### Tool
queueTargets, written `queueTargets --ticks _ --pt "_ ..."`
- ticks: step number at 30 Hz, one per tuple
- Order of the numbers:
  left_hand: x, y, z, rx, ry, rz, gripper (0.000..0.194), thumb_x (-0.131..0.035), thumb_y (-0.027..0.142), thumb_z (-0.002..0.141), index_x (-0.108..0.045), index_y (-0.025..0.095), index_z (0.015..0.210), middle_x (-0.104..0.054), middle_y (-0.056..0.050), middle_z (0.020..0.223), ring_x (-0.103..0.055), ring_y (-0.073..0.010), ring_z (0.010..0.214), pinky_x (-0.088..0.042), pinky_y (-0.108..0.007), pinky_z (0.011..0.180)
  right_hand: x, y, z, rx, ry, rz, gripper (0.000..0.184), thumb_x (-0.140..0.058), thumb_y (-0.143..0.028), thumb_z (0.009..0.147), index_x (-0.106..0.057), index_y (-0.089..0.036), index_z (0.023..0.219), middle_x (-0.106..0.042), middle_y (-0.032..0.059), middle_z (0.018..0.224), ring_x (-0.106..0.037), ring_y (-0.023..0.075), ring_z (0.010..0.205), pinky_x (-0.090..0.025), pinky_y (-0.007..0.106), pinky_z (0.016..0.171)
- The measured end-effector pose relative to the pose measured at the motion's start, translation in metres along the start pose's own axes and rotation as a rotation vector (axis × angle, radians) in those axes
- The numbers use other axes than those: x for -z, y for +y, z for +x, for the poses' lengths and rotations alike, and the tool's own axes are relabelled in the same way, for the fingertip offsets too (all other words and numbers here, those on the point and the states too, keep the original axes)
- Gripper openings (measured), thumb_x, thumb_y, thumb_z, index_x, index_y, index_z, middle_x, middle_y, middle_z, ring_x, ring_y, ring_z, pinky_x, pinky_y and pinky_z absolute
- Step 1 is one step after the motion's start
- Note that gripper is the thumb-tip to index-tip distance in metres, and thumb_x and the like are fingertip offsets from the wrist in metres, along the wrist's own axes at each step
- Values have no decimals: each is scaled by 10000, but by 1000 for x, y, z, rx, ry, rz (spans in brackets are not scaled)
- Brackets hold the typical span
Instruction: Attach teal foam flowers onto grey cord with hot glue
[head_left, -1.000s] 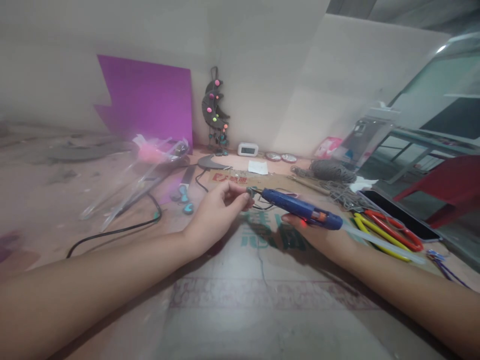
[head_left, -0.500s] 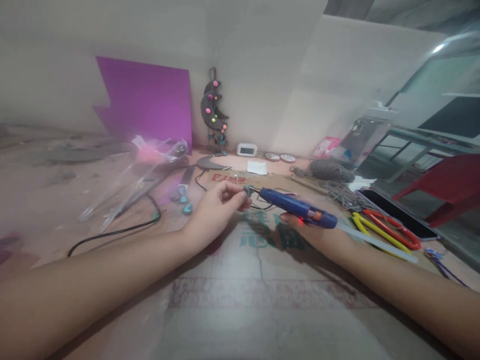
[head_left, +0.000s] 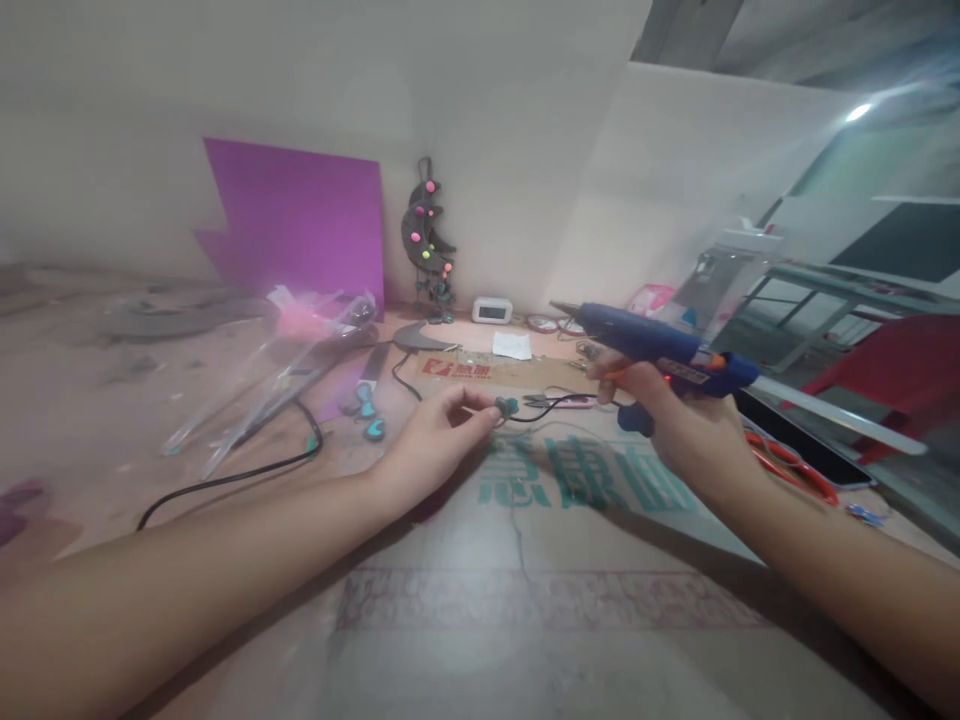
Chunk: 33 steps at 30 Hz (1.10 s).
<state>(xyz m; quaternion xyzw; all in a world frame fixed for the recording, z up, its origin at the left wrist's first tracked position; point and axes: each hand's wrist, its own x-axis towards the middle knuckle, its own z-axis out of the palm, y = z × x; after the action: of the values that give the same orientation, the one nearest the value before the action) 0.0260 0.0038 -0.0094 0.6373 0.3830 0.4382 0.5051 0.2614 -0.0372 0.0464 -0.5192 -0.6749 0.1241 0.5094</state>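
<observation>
Between the thumb and fingertips of my left hand (head_left: 450, 425) is a small teal and grey piece (head_left: 508, 406), held just above the cardboard. My right hand (head_left: 682, 410) is wrapped round the handle of a blue hot glue gun (head_left: 637, 335), raised to the right with its nozzle pointing left. A clear glue stick (head_left: 840, 410) sticks out of the gun's back end, and a red light glows on its side. The gun's black cord (head_left: 544, 412) runs behind the small piece. Pink-handled thread snips (head_left: 574, 401) lie just beyond it.
Printed cardboard (head_left: 555, 590) covers the table's middle. Clear glue sticks (head_left: 247, 410) and teal felt pieces (head_left: 367, 405) lie left. A moon-shaped hanging ornament (head_left: 427, 235), purple sheet (head_left: 307, 220) and white clock (head_left: 493, 310) stand at the back. Red-handled scissors (head_left: 795, 470) and a phone (head_left: 810, 440) lie right.
My right hand has lifted the glue gun up and to the right, its nozzle leaving the small piece. My left hand has stayed nearly in place, still pinching that piece.
</observation>
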Motion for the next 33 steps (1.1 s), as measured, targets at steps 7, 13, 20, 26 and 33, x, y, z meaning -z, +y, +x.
queueTargets --ticks 7,13,20,26,33 --pt "-1 3 -1 38 -8 88 201 -634 380 841 -609 182 868 -602 11 705 -525 -141 630 -379 -255 593 4 7 33 -67 64 -37 345 -711 -497 795 -709 -206 981 -745 75 1018 -696 240 934 -563 360 794" --pt "-1 0 0 22 -16 121 213 -637 388 835 -616 180 876 -636 -9 758 -559 -158 682 -394 -265 634 -19 46 102 -252 -76 -259 376 -730 -430 779 -716 -167 1047 -741 84 1048 -668 261 980 -518 381 877" --pt "-1 4 -2 28 -26 143 188 -628 362 843 -616 176 866 -648 -17 775 -578 -161 690 -410 -271 641 -45 94 143 -299 -330 -228 334 -720 -414 804 -744 -122 963 -758 123 978 -666 212 866 -507 303 781" --pt "-2 4 -2 16 -36 157 182 -627 358 851 -611 178 875 -640 -10 776 -579 -157 708 -409 -263 643 -71 104 145 -244 -435 -205 344 -614 -401 896 -736 -96 997 -756 104 935 -638 159 768 -479 231 691" --pt "-1 3 -3 18 -37 131 188 -633 352 840 -614 169 879 -632 -16 768 -571 -159 695 -413 -268 638 -59 107 151 -257 -359 -284 477 -586 -489 910 -652 -132 1221 -702 114 1196 -646 190 949 -487 247 778"
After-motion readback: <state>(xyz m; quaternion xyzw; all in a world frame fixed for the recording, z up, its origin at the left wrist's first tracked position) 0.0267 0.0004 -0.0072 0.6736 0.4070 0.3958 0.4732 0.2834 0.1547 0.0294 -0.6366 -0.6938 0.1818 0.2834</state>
